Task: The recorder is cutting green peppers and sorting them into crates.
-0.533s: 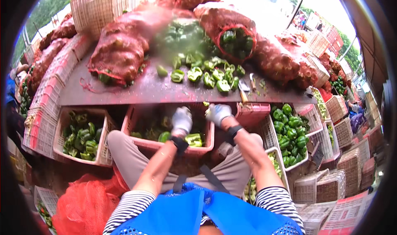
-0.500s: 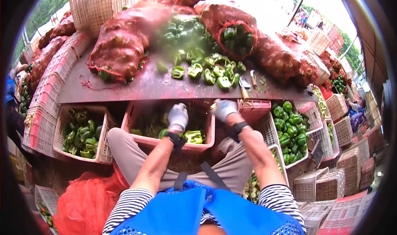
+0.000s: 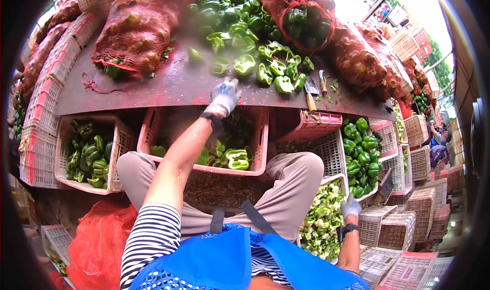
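My left hand [image 3: 225, 95], in a pale work glove, reaches over the table's near edge with its fingers apart and nothing in them. Just beyond it lie halved green bell peppers [image 3: 244, 65] with their pale insides showing. My right hand [image 3: 350, 207], gloved too, is low at the right with its fingers apart. It is beside a crate of pale green pepper cores [image 3: 324, 208] and close to a crate of whole green bell peppers [image 3: 363, 160]. In front of my knees a pink crate [image 3: 263, 152] holds cut peppers [image 3: 237, 159].
On the dark table [image 3: 168, 93] lie a wood-handled knife [image 3: 311, 100] and a second small knife [image 3: 322, 81]. Red mesh sacks [image 3: 135, 32] stand at the back. A crate of peppers [image 3: 92, 154] is at left, beside a red net [image 3: 104, 239]. Stacked crates [image 3: 398, 228] stand at right.
Both hands have left the space over the pink crate. My left hand moved forward over the table; my right hand swung right and back to the core crate. The view has tilted downward.
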The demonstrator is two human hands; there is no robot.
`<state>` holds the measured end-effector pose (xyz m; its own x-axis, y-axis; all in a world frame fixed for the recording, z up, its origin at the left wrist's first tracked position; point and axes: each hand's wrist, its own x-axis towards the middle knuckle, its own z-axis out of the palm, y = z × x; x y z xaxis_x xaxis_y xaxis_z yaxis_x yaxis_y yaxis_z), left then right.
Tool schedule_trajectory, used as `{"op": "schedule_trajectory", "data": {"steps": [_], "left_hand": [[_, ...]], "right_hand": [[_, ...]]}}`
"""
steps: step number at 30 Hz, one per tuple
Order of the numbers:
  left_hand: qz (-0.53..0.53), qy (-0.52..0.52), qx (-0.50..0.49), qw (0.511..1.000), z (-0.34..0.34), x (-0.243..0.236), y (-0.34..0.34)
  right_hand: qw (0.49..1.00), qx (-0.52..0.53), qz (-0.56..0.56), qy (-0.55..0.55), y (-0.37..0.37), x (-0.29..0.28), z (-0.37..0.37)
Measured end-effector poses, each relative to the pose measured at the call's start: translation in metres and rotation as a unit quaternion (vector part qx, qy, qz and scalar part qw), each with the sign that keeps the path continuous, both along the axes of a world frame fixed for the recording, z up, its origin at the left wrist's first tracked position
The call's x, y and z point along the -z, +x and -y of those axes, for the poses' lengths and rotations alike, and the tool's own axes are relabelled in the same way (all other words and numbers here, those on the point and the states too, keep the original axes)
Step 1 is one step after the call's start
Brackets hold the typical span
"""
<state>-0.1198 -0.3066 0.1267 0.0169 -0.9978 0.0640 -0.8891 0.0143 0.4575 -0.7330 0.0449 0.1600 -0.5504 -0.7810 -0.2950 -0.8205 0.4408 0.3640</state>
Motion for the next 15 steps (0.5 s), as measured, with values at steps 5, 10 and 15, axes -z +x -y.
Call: {"op": "schedule_trajectory", "data": {"steps": [5, 10, 15], "left_hand": [[0.008, -0.012, 0.014, 1.0, 0.1, 0.012, -0.026], [0.052, -0.022, -0.061, 0.997, 0.167, 0.046, -0.038], [-0.033, -0.142, 0.008, 0.989, 0.17, 0.057, -0.012]], "right_hand": [[0.995, 0.06, 0.062, 0.044, 0.002, 0.02, 0.0], [0.993, -0.019, 0.096, -0.072, -0.002, 0.014, 0.053], [0.934, -0.166, 0.209, -0.238, 0.07, -0.055, 0.164]]}}
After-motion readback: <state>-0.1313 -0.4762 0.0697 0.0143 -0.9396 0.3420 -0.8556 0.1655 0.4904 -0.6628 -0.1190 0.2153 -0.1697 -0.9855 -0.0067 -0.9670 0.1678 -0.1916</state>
